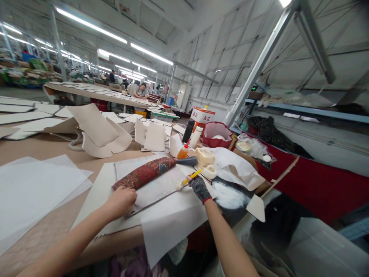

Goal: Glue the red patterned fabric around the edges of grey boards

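My left hand point(122, 201) is bare and rests with curled fingers on white paper point(161, 192), touching the near end of a long red floral-patterned fabric piece point(145, 172). My right hand point(198, 188) wears a dark knit glove and grips a yellow-handled brush point(190, 177) whose tip lies on the paper beside the fabric. A thin long strip point(152, 204) runs across the paper between both hands.
An orange glue bottle point(183, 151), tape rolls point(205, 157), a red tub point(216, 135), a dark bottle point(188, 130) and a labelled can point(203, 115) stand behind. Cream cut pieces point(98, 130) cover the table to the left. Other people work at far tables point(141, 90).
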The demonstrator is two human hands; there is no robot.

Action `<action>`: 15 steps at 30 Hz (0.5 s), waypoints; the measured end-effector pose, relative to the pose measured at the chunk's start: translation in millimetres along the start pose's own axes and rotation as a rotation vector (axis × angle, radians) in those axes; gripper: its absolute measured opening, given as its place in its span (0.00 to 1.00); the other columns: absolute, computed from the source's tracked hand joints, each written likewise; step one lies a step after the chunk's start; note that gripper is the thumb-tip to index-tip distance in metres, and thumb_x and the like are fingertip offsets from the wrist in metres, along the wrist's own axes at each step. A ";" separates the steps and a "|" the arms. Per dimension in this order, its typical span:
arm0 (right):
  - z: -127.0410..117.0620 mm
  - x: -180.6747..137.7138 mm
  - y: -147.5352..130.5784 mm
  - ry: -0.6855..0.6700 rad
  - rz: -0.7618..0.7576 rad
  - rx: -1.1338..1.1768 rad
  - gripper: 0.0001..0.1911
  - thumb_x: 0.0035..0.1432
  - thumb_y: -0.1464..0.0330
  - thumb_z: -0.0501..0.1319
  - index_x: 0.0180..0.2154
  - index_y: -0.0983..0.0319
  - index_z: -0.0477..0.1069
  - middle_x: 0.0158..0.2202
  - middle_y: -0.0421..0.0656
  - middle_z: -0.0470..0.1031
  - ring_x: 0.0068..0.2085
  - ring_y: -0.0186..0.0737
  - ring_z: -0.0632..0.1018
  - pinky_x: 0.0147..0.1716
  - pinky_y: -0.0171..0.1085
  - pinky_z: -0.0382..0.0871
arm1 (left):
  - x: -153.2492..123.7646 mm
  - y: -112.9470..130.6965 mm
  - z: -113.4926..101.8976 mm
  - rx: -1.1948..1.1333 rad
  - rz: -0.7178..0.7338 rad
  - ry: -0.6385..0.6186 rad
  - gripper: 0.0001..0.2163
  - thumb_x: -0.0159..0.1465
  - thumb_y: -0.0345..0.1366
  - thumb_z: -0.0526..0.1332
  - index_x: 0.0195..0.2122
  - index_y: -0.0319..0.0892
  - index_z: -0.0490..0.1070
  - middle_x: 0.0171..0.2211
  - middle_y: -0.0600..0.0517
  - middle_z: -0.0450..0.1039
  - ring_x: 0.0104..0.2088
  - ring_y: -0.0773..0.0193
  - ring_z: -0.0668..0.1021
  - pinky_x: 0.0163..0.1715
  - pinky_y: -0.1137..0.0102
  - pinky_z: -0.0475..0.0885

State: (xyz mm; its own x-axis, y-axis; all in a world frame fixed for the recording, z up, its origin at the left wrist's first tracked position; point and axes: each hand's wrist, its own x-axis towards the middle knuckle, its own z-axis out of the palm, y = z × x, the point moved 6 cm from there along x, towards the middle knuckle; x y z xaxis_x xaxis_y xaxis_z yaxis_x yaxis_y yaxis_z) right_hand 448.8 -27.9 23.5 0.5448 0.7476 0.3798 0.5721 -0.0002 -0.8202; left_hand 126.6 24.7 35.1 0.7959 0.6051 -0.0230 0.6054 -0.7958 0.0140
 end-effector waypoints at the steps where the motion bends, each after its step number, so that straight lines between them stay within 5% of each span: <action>1: -5.6 1.9 4.4 0.040 0.014 -0.013 0.18 0.47 0.52 0.58 0.27 0.62 0.68 0.25 0.46 0.75 0.28 0.42 0.76 0.33 0.40 0.71 | 0.3 -1.1 -1.0 0.000 -0.010 0.001 0.10 0.54 0.27 0.53 0.26 0.42 0.74 0.31 0.47 0.77 0.35 0.57 0.77 0.39 0.64 0.64; 9: -38.6 9.1 16.8 0.162 0.014 -0.042 0.16 0.44 0.53 0.60 0.26 0.60 0.68 0.27 0.46 0.76 0.33 0.43 0.76 0.37 0.42 0.70 | 7.2 -17.9 -13.2 -0.056 -0.170 0.048 0.10 0.58 0.30 0.50 0.29 0.44 0.71 0.32 0.50 0.77 0.36 0.60 0.77 0.35 0.69 0.64; 12: -49.9 4.3 3.1 0.272 0.018 -0.026 0.18 0.46 0.51 0.58 0.25 0.60 0.66 0.29 0.48 0.75 0.37 0.45 0.76 0.42 0.45 0.68 | 7.3 -36.6 -17.3 -0.067 -0.344 0.113 0.10 0.62 0.33 0.47 0.36 0.43 0.68 0.34 0.49 0.76 0.35 0.60 0.77 0.33 0.70 0.64; 15: -30.2 -14.0 -24.3 0.224 -0.022 0.063 0.19 0.50 0.50 0.55 0.23 0.60 0.65 0.28 0.46 0.75 0.33 0.41 0.76 0.40 0.42 0.70 | 3.2 -57.5 -15.8 -0.086 -0.528 0.146 0.13 0.63 0.34 0.45 0.43 0.41 0.65 0.35 0.46 0.76 0.34 0.58 0.77 0.31 0.69 0.65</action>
State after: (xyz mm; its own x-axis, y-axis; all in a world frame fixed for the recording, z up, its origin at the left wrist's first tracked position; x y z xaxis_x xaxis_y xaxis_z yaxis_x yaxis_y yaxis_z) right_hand 445.8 -58.4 51.0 0.6591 0.5806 0.4780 0.5500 0.0613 -0.8329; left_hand 94.4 72.8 50.0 0.3730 0.9235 0.0900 0.9164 -0.3818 0.1203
